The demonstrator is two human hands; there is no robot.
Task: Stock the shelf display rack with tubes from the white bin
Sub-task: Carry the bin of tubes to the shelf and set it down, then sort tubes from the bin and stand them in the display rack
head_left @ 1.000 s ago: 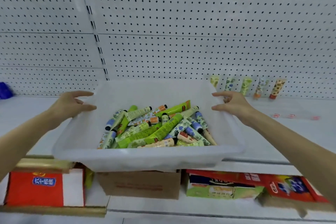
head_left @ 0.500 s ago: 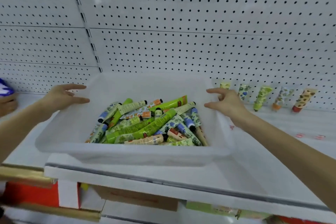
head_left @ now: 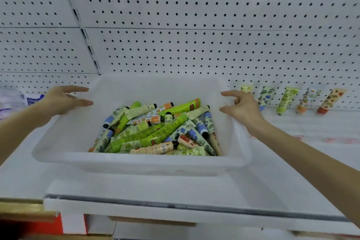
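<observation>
The white bin (head_left: 136, 161) sits on the white shelf (head_left: 303, 165), filled with several tubes (head_left: 155, 130) lying in a heap: green, floral blue, cream and orange ones. My left hand (head_left: 62, 100) grips the bin's left rim, thumb and fingers reaching over it. My right hand (head_left: 241, 107) grips the right rim, index finger and thumb pointing inward. To the right of the bin, a row of tubes (head_left: 286, 99) stands cap-down and leans against the pegboard.
A white pegboard back wall (head_left: 194, 25) rises behind the shelf. A blue-and-white packet (head_left: 31, 100) lies at the far left. Red and gold boxes (head_left: 39, 226) sit on the lower shelf under the front edge.
The bin has gone from hanging over the shelf's front edge to resting on the shelf, further in. Both hands have kept their hold on the rims. My view has moved closer and down.
</observation>
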